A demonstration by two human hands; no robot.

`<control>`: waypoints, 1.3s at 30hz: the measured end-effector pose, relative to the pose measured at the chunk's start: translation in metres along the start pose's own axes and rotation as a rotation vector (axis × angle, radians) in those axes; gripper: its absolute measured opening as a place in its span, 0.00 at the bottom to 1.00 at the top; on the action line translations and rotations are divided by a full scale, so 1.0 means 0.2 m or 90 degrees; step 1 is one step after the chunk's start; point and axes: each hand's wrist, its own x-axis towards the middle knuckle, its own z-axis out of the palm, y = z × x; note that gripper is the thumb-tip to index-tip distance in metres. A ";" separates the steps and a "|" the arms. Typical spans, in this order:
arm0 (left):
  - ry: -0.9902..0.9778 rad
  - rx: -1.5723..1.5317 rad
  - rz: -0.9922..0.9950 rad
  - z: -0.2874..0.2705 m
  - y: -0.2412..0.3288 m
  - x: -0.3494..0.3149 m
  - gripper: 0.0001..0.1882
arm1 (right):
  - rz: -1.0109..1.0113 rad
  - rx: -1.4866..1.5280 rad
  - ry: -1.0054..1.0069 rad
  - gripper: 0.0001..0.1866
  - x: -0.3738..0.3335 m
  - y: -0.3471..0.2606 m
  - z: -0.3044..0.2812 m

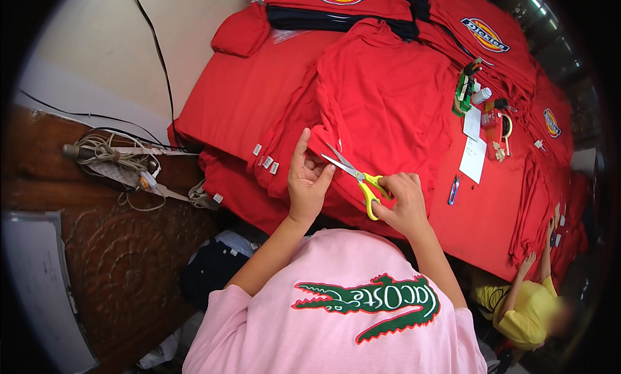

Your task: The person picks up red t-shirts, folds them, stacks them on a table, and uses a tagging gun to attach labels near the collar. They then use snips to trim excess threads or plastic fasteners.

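Observation:
My right hand (404, 202) is closed around the yellow handles of a pair of scissors (369, 189). The blades are spread and point up and left, toward my left hand. An edge of a red garment (388, 83) is gathered by the fingers of my left hand (310, 183), whose index finger stands upright and whose thumb lies close to the blades. The exact grip is partly hidden in the cloth. That garment is spread over the table in front of me, and several small white labels (267, 162) show at the garment edges to the left.
Stacked red garments with printed patches (485, 34) lie along the far side. To the right are a green tape dispenser (464, 92), white papers (473, 159) and a small cutter (454, 189). A co-worker in yellow (527, 312) handles red cloth at the right. Coiled cables (116, 155) hang at left.

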 end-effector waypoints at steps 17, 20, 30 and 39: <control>-0.006 0.027 -0.028 -0.05 0.01 -0.01 0.49 | 0.004 -0.029 -0.021 0.19 0.02 -0.03 0.03; -0.005 0.014 -0.025 -0.03 0.02 -0.02 0.49 | -0.012 -0.032 -0.008 0.19 0.04 -0.04 0.03; -0.025 0.016 -0.043 -0.06 0.00 -0.02 0.50 | -0.002 -0.027 -0.029 0.19 0.03 -0.01 0.03; -0.019 0.037 -0.038 -0.04 -0.02 -0.02 0.48 | 0.007 -0.008 -0.025 0.15 -0.03 0.03 0.04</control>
